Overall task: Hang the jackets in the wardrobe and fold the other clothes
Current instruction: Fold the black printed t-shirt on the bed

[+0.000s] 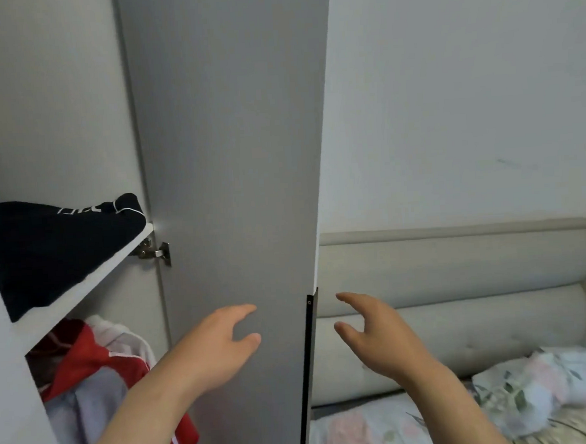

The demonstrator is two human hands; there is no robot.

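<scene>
Both our grips hang spread and empty, left hand (pixel 220 343) before the wardrobe door (pixel 229 157), right hand (pixel 377 336) just right of its edge, while the red jacket (pixel 87 364) hanging left of the door looks soft, light, best taken by the collar.

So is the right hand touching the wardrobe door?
Apart. The head view shows the right hand open beside the wardrobe door, with a strip of beige headboard visible between its fingertips and the door's edge.
</scene>
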